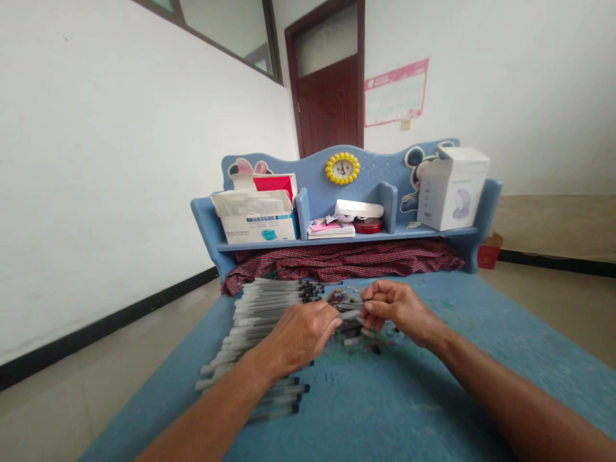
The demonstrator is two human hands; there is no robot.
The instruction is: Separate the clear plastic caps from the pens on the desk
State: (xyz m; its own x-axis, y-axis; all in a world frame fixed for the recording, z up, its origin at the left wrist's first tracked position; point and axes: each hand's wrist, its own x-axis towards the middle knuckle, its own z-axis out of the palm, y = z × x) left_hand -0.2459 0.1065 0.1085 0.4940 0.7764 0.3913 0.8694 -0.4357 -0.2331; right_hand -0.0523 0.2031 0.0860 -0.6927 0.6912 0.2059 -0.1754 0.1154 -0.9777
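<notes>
A light grey pen [350, 314] spans the gap between my two hands. My left hand [305, 330] is closed at the pen's left end, its fingertips mostly hidden behind the knuckles. At the other end my right hand [392, 308] pinches with thumb and forefinger, the remaining fingers curled. Under the left forearm lies a long row of pens [262, 314] with whitish barrels, their black ends pointing right. Small dark and pale pen parts [356, 337] are scattered on the blue desk [375, 410] beneath and behind the hands.
Behind the hands, a red plaid cloth [346, 260] lies under the desk's blue shelf [404, 235]. On the shelf stand a mask box [260, 224], a stack of papers [332, 231], a red round case [368, 226] and a white carton [452, 192].
</notes>
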